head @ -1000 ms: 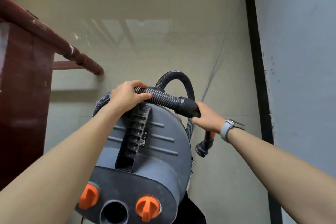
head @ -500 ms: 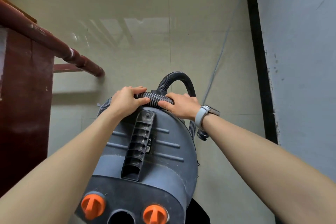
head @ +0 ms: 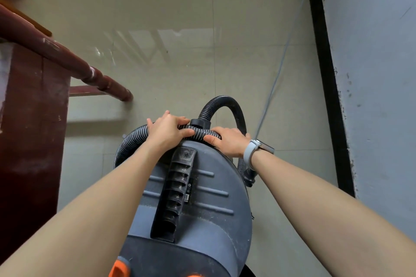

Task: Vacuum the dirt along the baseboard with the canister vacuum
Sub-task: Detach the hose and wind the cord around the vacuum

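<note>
A grey canister vacuum [head: 202,204] with a black ribbed handle and orange knobs stands right below me on the tiled floor. Its black ribbed hose [head: 222,102] loops up from the far end and lies across the top of the canister. My left hand [head: 167,131] grips the hose on the left side. My right hand [head: 227,140], with a grey watch on the wrist, holds the hose just to the right of it. The hose's nozzle end [head: 248,177] hangs beside the canister under my right wrist. A black baseboard [head: 324,69] runs along the wall on the right.
Dark red wooden furniture [head: 33,119] with a turned leg [head: 90,74] stands on the left. A thin grey cord [head: 281,63] stretches over the beige tiles [head: 180,7] towards the far right corner. The pale wall [head: 378,74] is scuffed above the baseboard.
My right hand has moved left along the hose from its cuff to sit close beside my left hand. The nozzle end has swung in against the canister. The view has dropped slightly.
</note>
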Tool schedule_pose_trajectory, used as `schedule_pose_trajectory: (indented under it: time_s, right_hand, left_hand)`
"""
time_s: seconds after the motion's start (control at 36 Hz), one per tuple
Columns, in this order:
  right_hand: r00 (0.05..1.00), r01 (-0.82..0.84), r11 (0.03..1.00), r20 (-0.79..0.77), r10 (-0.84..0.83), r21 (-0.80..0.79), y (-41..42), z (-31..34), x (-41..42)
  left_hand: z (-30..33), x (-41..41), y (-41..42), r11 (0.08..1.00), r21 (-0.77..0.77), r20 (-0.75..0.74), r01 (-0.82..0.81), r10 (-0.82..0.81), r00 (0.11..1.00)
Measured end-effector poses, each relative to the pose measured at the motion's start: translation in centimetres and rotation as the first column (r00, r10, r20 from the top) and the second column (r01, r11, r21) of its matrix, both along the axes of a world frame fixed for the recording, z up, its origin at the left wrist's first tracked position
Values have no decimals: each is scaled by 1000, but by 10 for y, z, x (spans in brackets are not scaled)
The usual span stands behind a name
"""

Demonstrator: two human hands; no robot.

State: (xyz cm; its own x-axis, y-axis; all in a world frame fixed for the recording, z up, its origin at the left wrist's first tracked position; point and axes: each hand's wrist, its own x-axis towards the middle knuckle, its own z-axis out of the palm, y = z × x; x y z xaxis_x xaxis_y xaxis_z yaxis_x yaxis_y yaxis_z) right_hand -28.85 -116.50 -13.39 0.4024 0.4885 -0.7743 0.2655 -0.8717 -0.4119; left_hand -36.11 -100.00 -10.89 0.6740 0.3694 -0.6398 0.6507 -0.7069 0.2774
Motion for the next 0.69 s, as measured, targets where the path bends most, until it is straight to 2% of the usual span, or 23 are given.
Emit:
schedule_pose_trajectory:
  time_s: [0.08,0.17,0.22,0.28,0.36,0.44,0.56,0.69]
  right_hand:
    - [997,80,995,-4,-80,54,-3,1,-6]
    - [970,242,960,-47,-238,140,-8,4,-18]
    - [925,380,894,-89,-370,236,-11,14,-26]
    - [896,438,837,-85,-435,327,-17,27,-38]
    - [915,343,830,44,-401,441,-26,46,-58]
    - [935,206,863,167,-312,462,-34,57,-85]
    - [916,79,888,318,-244,453,-46,72,-127]
    - [920,105,925,317,-229,365,-70,91,-180]
  left_hand:
    - [1,-2,-1,1000,-12,3,-7,7,1000]
    - [6,-6,-5,1000,0,27,-17,17,999]
    - [11,-11,-8,997,-25,98,-67,69,993]
    - [18,-23,-11,984,-88,211,-154,170,963]
    - [34,-49,-18,975,-74,349,-208,220,911]
    - [53,-83,-38,984,46,396,-170,139,908]
    - [74,-132,-63,979,180,453,-93,1,892]
    - [88,-192,-81,968,251,426,16,-126,896]
